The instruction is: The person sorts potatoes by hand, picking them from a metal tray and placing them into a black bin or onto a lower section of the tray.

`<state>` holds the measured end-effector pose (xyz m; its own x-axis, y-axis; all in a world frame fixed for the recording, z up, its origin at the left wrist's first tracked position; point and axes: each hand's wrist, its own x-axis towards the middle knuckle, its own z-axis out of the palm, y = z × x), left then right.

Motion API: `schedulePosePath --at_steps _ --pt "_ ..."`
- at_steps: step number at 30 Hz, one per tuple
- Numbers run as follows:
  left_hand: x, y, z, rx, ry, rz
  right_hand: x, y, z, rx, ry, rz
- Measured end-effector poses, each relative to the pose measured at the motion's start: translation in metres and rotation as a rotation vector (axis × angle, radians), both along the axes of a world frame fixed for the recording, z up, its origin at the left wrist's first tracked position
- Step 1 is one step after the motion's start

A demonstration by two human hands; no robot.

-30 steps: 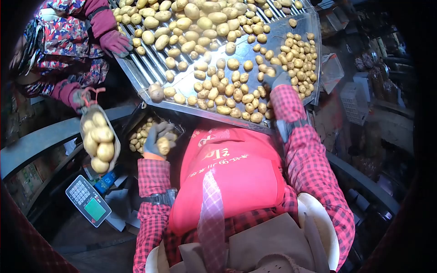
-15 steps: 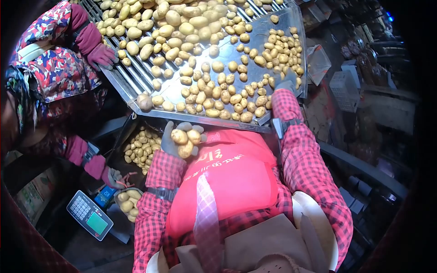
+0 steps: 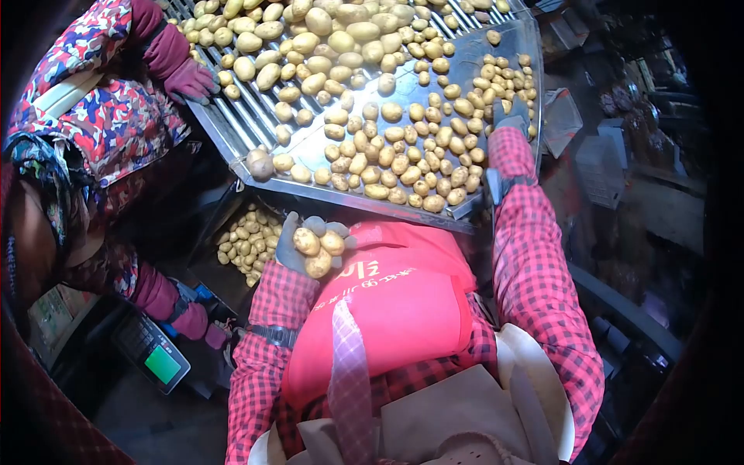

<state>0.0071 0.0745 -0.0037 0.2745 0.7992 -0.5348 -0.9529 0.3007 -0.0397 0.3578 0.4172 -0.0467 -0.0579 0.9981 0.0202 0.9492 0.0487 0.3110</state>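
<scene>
My left hand (image 3: 288, 242), in a grey glove, is closed around three potatoes (image 3: 318, 253) with the palm up, in front of my red apron and just below the metal tray's near edge. At the tray's right side my gloved right hand (image 3: 512, 118) lies against small potatoes (image 3: 491, 87), its fingers stretched out and partly hidden by the wrist and sleeve. Many loose potatoes (image 3: 399, 164) are spread over the metal tray (image 3: 319, 149) between my hands. Larger potatoes (image 3: 341, 41) are heaped on the rollers at the far side.
Below the tray on the left sits a container of small potatoes (image 3: 249, 239). A co-worker's gloved hand (image 3: 191, 80) rests at the tray's left edge; that person's other arm reaches over a scale (image 3: 161, 361). A white crate (image 3: 598, 172) stands at the right.
The view has shifted, moving the tray right and slightly down. Small potatoes by my right hand lie nearer the middle group. The co-worker's lower arm now covers part of the scale.
</scene>
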Motion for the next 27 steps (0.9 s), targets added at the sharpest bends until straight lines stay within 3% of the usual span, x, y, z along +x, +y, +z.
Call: schedulePosePath --at_steps 2,5,9,12,15,19,20,23,24,25,27 --pt "-0.001 -0.005 -0.005 0.014 0.009 0.0 0.022 0.031 -0.065 0.112 0.507 -0.319" --pt "0.01 -0.008 -0.015 0.004 0.008 -0.019 -0.005 0.017 -0.086 -0.249 0.772 -0.23" --pt "0.022 0.0 -0.023 0.059 -0.022 -0.062 -0.042 -0.055 -0.051 -0.285 0.619 0.124" --pt "0.023 0.004 -0.014 0.017 0.024 -0.044 -0.025 -0.079 -0.056 -0.226 0.698 0.304" --pt "0.013 0.01 -0.007 -0.063 0.048 -0.031 0.001 -0.054 -0.041 -0.332 0.739 -0.175" --pt "0.014 0.004 -0.009 -0.087 0.069 -0.013 0.074 -0.053 -0.128 -0.319 -0.106 0.134" --pt "0.015 0.004 -0.008 -0.09 0.06 -0.02 0.066 -0.06 -0.119 -0.333 -0.065 0.105" --pt "0.024 0.004 -0.008 -0.09 0.03 -0.03 -0.02 -0.125 -0.016 -0.384 0.627 -0.21" --pt "0.027 0.005 -0.009 -0.089 0.022 -0.032 -0.047 -0.149 -0.002 -0.354 0.281 0.065" --pt "0.029 0.007 -0.01 -0.061 0.023 -0.042 -0.04 -0.177 -0.031 -0.19 0.414 0.309" --pt "0.033 0.007 -0.013 -0.011 0.026 -0.06 -0.04 -0.191 -0.04 -0.244 0.433 0.537"
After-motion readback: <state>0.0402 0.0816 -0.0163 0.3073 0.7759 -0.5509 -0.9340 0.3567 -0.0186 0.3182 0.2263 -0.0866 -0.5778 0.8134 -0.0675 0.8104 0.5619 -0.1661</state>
